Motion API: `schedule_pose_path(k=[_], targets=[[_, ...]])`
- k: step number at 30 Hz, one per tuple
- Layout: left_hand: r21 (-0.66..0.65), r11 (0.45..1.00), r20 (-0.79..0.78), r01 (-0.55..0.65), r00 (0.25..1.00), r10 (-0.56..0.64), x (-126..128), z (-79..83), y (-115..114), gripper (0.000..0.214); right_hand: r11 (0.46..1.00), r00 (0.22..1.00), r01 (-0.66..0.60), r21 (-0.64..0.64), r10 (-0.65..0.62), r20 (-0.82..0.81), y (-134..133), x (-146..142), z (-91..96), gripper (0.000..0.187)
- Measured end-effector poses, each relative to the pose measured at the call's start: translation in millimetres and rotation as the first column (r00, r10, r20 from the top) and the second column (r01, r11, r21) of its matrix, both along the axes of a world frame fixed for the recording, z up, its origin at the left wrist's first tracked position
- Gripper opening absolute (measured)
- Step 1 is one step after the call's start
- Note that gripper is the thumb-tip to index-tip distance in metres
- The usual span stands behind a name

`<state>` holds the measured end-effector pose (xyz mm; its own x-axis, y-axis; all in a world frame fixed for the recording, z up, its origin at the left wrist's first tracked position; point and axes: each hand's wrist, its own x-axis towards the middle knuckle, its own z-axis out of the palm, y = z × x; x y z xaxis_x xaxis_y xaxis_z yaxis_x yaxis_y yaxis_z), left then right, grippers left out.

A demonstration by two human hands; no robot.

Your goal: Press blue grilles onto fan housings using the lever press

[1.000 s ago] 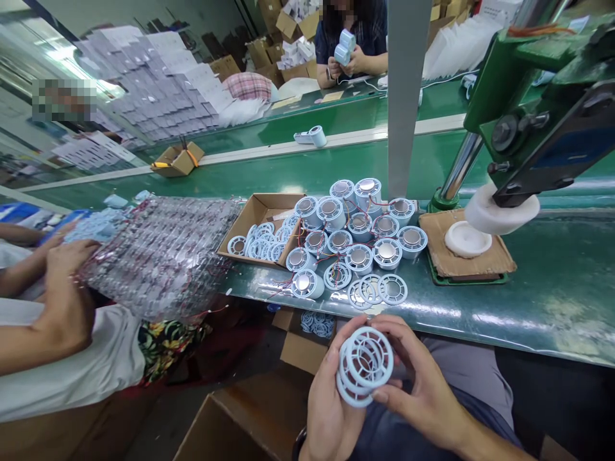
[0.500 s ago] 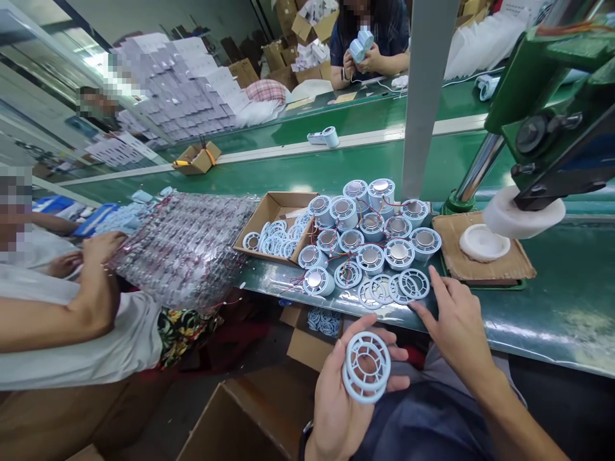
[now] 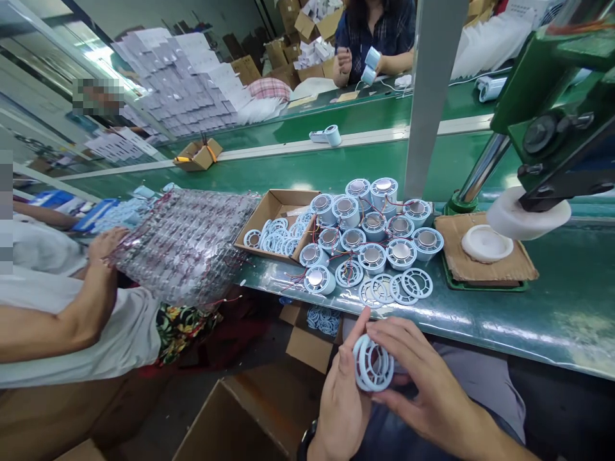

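Observation:
Below the bench edge, my left hand (image 3: 342,397) holds a small stack of pale blue round grilles (image 3: 373,363). My right hand (image 3: 423,378) has its fingers curled onto the same stack from the right. Several flat grilles (image 3: 396,287) lie in a row on the green bench (image 3: 528,320) just above my hands. Behind them stand several pale blue round housings (image 3: 372,256) with metal discs and red wires.
An open cardboard box (image 3: 271,206) of grilles sits left of the housings. A green press (image 3: 552,115) with a white pad stands at the right over a white die (image 3: 486,243). A co-worker's arm (image 3: 72,314) rests by clear trays (image 3: 187,243). Another person works across the belt. Cartons stand on the floor.
My right hand came back from the row of grilles on the bench and closed onto the stack in my left hand. The row on the bench now holds one grille more.

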<state>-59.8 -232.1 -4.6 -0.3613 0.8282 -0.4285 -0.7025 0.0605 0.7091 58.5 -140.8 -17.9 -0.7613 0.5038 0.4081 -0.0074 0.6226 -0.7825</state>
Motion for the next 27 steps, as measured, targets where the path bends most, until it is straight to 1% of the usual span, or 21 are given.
schedule_pose_path(k=[3, 5, 6, 7, 9, 11, 13, 18, 20, 23, 27], targets=[[-0.005, 1.0, 0.068, -0.003, 0.998, 0.004, 1.0, 4.3, 0.1, 0.06, 0.995, 0.999, -0.015, -0.101, 0.01, -0.049, 0.7, -1.9, -3.1, 0.069], [-0.026, 0.999, 0.11, -0.024, 0.994, 0.027, 1.4, 9.0, 0.4, 0.057, 0.973, 0.997, -0.008, -0.232, -0.01, -0.079, -1.1, 0.7, -5.2, 0.067], [-0.024, 0.999, 0.139, -0.027, 0.99, 0.03, 1.1, 11.4, 0.8, 0.056, 0.947, 0.994, 0.007, -0.322, -0.041, -0.099, -2.5, 2.5, -6.2, 0.065], [-0.008, 1.0, 0.168, -0.023, 0.986, 0.024, 0.6, 13.6, 1.2, 0.056, 0.907, 0.988, 0.027, -0.42, -0.088, -0.126, -3.9, 4.4, -7.1, 0.064], [0.053, 0.999, 0.216, -0.004, 0.976, -0.007, -1.3, 16.9, 2.1, 0.055, 0.803, 0.958, 0.054, -0.593, -0.209, -0.197, -5.4, 7.4, -8.6, 0.06], [0.112, 0.994, 0.254, 0.019, 0.966, -0.047, -3.7, 18.5, 2.6, 0.055, 0.719, 0.916, 0.042, -0.693, -0.304, -0.261, -4.4, 9.0, -9.4, 0.056], [0.152, 0.987, 0.281, 0.045, 0.956, -0.087, -5.9, 18.9, 2.5, 0.056, 0.677, 0.897, 0.02, -0.736, -0.336, -0.285, -1.3, 9.3, -10.0, 0.05], [0.222, 0.97, 0.306, 0.101, 0.937, -0.168, -9.6, 18.1, 1.0, 0.057, 0.646, 0.91, -0.05, -0.762, -0.285, -0.302, 4.4, 8.2, -10.9, 0.043], [0.237, 0.966, 0.314, 0.108, 0.932, -0.181, -10.2, 17.8, 0.8, 0.056, 0.628, 0.915, -0.081, -0.774, -0.261, -0.308, 4.4, 7.5, -10.3, 0.042], [0.248, 0.962, 0.302, 0.112, 0.935, -0.187, -10.3, 17.7, 0.3, 0.055, 0.619, 0.921, -0.104, -0.778, -0.235, -0.311, 3.6, 7.1, -9.5, 0.042], [0.247, 0.962, 0.254, 0.12, 0.95, -0.184, -9.5, 18.5, -2.0, 0.046, 0.584, 0.92, -0.171, -0.793, -0.192, -0.34, 2.0, 9.5, -11.7, 0.042]])
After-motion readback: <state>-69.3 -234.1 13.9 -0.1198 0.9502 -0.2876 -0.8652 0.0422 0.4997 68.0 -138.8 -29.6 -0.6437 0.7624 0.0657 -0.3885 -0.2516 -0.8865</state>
